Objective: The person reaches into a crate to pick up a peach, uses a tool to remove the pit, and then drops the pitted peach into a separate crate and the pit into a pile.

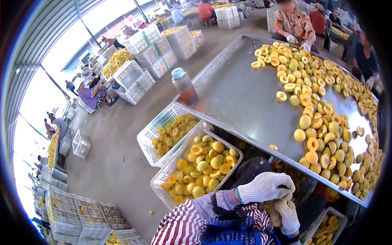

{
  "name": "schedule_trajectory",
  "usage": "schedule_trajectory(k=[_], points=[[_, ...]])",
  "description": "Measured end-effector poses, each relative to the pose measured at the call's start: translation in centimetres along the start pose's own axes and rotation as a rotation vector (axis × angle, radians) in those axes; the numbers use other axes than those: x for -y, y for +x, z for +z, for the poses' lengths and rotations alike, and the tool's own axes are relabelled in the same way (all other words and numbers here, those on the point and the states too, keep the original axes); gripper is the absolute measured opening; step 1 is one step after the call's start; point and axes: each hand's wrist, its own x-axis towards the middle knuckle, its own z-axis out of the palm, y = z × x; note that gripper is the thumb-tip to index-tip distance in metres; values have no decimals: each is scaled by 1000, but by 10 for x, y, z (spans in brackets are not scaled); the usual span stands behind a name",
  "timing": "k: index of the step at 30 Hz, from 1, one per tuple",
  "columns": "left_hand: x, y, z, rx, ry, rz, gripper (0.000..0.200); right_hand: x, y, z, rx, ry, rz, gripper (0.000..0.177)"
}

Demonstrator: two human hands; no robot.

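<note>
My left hand, in a white knit glove with a blue cuff, is in front of my body at the lower right, its fingers curled in and closed. Just below it is my right hand, gloved too, with bent fingers near the left fingertips. Something tan shows between the hands, but what they hold is hidden. The metal table rises just beyond them, bearing many halved yellow fruits, some with brown pits. A white crate of yellow fruit halves stands left of my hands.
A second fruit crate adjoins the first, and another crate is at lower right. A bottle of reddish liquid stands on the table corner. Across the table sits a person in gloves. Stacked crates and other people are around the hall.
</note>
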Motion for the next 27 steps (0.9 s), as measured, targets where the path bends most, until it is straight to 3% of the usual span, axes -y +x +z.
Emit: schedule_trajectory(k=[2, 3, 6, 8, 10, 11, 14, 18, 23, 27], points=[[0, 15, 5, -95, 199, -2, 18, -6, 12, 2, -190, -162, -248, 19], [3, 22, 7, -87, 201, -25, 19, 11, 7, 6, -227, -275, -195, 17], [21, 51, 14, -22, -156, -37, 25, 12, 6, -10, -312, -270, -211, 17], [25, 83, 11, 28, -422, -280, 49, 15, 2, -23, -345, -229, -201, 14], [26, 117, 12, -87, 177, -54, 52, 15, 1, -32, -407, -179, -202, 12], [26, 137, 15, -44, 261, -67, 53, 13, -1, -39, -376, -166, -191, 11], [38, 198, 38, -139, 564, 203, 54, 12, -6, -57, -337, -112, -162, 18], [51, 271, 65, -151, 857, 288, 58, 18, -9, -70, -411, -74, -90, 20], [82, 308, 80, 19, 1017, 78, 58, 31, -15, -75, -380, 30, -136, 21], [91, 295, 79, -56, 891, 137, 37, 22, -1, -93, -395, 55, -100, 17]])
